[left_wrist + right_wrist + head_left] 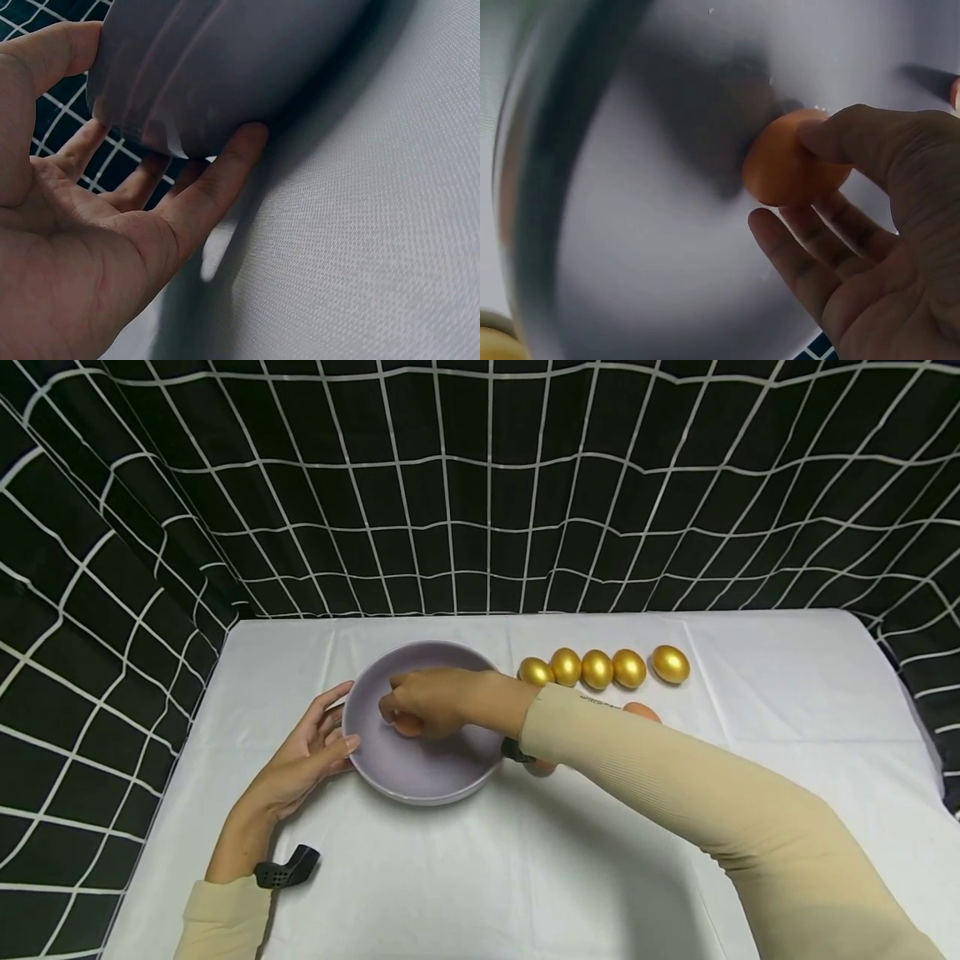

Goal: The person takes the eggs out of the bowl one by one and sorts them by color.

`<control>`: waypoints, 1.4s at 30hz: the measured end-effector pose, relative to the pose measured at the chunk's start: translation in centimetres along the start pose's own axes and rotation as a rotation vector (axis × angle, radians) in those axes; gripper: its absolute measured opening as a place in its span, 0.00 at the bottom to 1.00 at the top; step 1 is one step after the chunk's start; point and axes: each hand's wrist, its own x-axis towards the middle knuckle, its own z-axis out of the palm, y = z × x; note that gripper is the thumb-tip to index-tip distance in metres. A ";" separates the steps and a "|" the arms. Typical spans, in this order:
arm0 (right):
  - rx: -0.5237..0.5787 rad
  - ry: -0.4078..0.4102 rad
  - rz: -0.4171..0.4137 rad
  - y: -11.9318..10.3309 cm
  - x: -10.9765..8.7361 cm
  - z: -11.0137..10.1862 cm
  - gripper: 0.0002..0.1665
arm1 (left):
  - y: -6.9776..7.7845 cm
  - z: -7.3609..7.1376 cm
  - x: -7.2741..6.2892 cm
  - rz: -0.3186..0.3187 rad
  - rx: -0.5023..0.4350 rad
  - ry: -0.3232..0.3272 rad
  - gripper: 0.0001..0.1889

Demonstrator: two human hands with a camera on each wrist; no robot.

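Note:
A lavender bowl [420, 781] stands on the white cloth. My left hand [303, 764] holds its left side, the thumb at the rim and the fingers against the outer wall. In the left wrist view the fingertips touch the bowl's side [202, 75] low down, close to the cloth. My right hand [435, 697] reaches inside the bowl and pinches a brown egg [787, 161] between thumb and fingers, just over the bowl's inner surface. The right hand hides part of the bowl's inside in the head view.
Several golden eggs [597, 670] lie in a row right of the bowl. One brown egg [642, 712] shows behind the right sleeve; another brown egg [542, 767] lies partly hidden under the right wrist. A black gridded curtain [465, 485] stands behind the white-covered table [420, 877].

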 end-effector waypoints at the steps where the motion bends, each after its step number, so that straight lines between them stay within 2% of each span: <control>1: 0.003 -0.003 0.004 0.0 0.0 0.0 0.16 | 0.0 0.0 0.0 0.000 0.001 0.000 0.42; 13: 0.008 0.017 0.010 0.1 -0.3 0.0 0.08 | 0.1 0.1 0.2 -0.001 0.012 0.000 0.42; 22: 0.082 0.088 0.020 0.7 -1.9 -0.6 0.17 | 0.1 0.2 0.2 -0.002 0.010 -0.004 0.42; 30: 0.186 0.219 0.007 1.8 -3.4 -0.2 0.20 | 0.0 0.2 0.0 0.004 0.001 -0.001 0.42; 34: 0.289 0.271 0.012 2.1 -4.2 0.4 0.23 | -0.1 0.0 -0.2 0.005 0.000 0.001 0.42; 40: 0.594 0.431 -0.003 2.1 -6.3 1.3 0.24 | -0.1 0.1 -0.1 0.005 0.006 0.001 0.42; 42: 0.662 0.481 -0.002 2.1 -7.1 1.7 0.24 | -0.1 0.2 -0.1 0.005 0.005 0.003 0.42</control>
